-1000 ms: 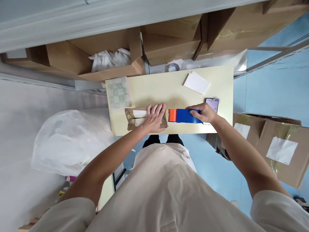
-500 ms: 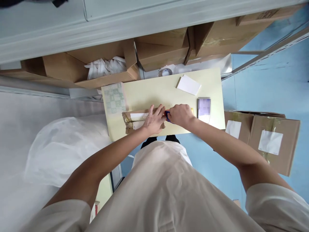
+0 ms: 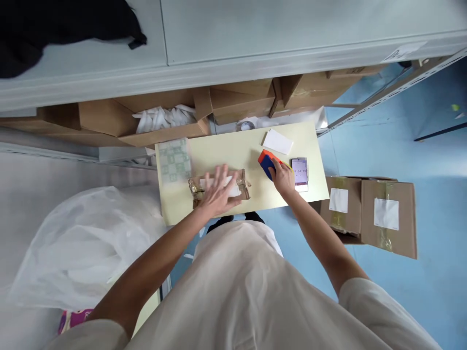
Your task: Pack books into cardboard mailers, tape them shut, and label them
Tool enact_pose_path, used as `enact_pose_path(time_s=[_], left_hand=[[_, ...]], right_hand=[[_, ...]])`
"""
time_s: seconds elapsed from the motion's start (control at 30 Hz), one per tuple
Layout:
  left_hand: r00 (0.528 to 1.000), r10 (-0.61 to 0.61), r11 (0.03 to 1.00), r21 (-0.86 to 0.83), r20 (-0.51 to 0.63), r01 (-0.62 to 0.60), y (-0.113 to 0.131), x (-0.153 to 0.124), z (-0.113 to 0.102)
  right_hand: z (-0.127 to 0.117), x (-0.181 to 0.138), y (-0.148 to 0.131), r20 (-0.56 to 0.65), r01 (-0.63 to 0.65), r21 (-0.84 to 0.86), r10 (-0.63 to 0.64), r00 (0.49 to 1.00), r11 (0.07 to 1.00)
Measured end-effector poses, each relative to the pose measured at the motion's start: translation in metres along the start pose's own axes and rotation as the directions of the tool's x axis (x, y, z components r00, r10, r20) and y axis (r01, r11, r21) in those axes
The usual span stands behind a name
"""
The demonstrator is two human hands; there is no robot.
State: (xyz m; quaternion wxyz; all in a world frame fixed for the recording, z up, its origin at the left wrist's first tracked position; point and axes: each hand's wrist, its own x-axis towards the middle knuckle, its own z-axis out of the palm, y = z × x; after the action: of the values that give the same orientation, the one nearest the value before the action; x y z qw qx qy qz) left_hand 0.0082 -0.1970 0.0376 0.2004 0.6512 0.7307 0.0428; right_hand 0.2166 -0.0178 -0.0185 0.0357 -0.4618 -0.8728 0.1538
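Observation:
A small taped brown parcel [image 3: 239,187] with a white label lies on the pale yellow table [image 3: 226,150]. My left hand [image 3: 218,193] rests flat on it with the fingers spread. Off to the right, my right hand [image 3: 282,177] grips a blue and orange tape dispenser [image 3: 267,162], which stands on the table apart from the parcel. A phone [image 3: 299,172] lies just right of that hand.
A white card [image 3: 278,141] and a green patterned sheet [image 3: 174,159] lie on the table. Open cardboard boxes [image 3: 146,119] sit on the shelf behind. Two labelled boxes [image 3: 370,214] stand on the blue floor at right. A large white plastic bag [image 3: 83,243] lies at left.
My right hand has drawn the tape dispenser away from the parcel's right end, up and to the right. My left hand has shifted left on the parcel and spread its fingers.

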Motion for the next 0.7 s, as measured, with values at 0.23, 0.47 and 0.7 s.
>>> enact_pose_path(time_s=[0.23,0.47,0.7], left_hand=[[0.776,-0.630,0.605,-0.603,0.038,0.521,-0.080,-0.087,0.038],[0.938,-0.347,0.456,-0.872,0.011,0.179,-0.101,-0.086,0.070],[0.901,-0.428,0.447,-0.882,-0.064,0.149,-0.092,-0.066,0.066]], right_hand=[[0.059,-0.029,0.003,0.063,-0.055,0.113,0.048,0.997,0.992],[0.045,-0.065,-0.030,-0.024,0.289,0.396,-0.305,0.952,0.871],[0.046,-0.060,-0.075,0.139,0.057,0.720,-0.224,0.965,0.692]])
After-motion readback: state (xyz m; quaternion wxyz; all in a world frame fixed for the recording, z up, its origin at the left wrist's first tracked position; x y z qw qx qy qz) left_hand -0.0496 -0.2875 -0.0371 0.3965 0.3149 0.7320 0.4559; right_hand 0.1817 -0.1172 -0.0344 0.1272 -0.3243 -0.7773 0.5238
